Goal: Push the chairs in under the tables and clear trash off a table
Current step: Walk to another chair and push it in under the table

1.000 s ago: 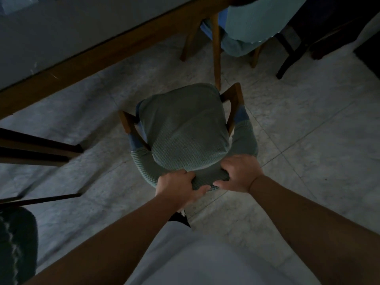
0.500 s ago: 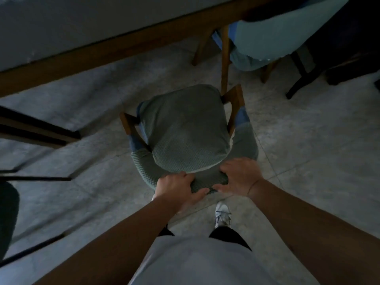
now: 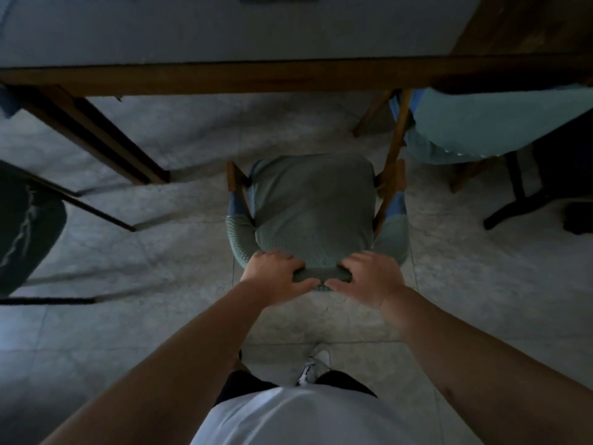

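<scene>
Long wooden-edged table with grey top [image 3: 224, 75] is running across the upper view; its seat space between the slanted dark wooden table leg [image 3: 96, 133] and the neighbouring chair is lying open straight ahead.

Wooden armchair with grey-green knitted cushion and padded arms [image 3: 313, 207] is standing on the pale stone tile floor [image 3: 481, 300], front edge near the table rim but not yet under it. No trash is showing on the visible strip of tabletop; a dark object at the top edge is too cut off to identify.

Left hand [image 3: 277, 273] is wrapping closed around the top of the chair back. Right hand [image 3: 369, 276] is lying flatter on the same backrest, fingers partly spread, pressing more than clamping.

Risks, judged from this:
- Neighbouring chair draped in light teal cloth [image 3: 497, 126] is sitting just beside the right arm; its thin wooden leg is appearing to touch or overlap the armrest. A push drifting right is likely snagging there.
- Raised wooden armrests may be striking the table apron if too tall; height cannot be told.
- Uneven hand pressure may be skewing the chair.
- Legs may be catching on tile joints.

Dark black metal-framed chair [image 3: 29, 220] is standing well apart at left, not obstructing. White sneaker [image 3: 316, 364] is planted behind the chair.
</scene>
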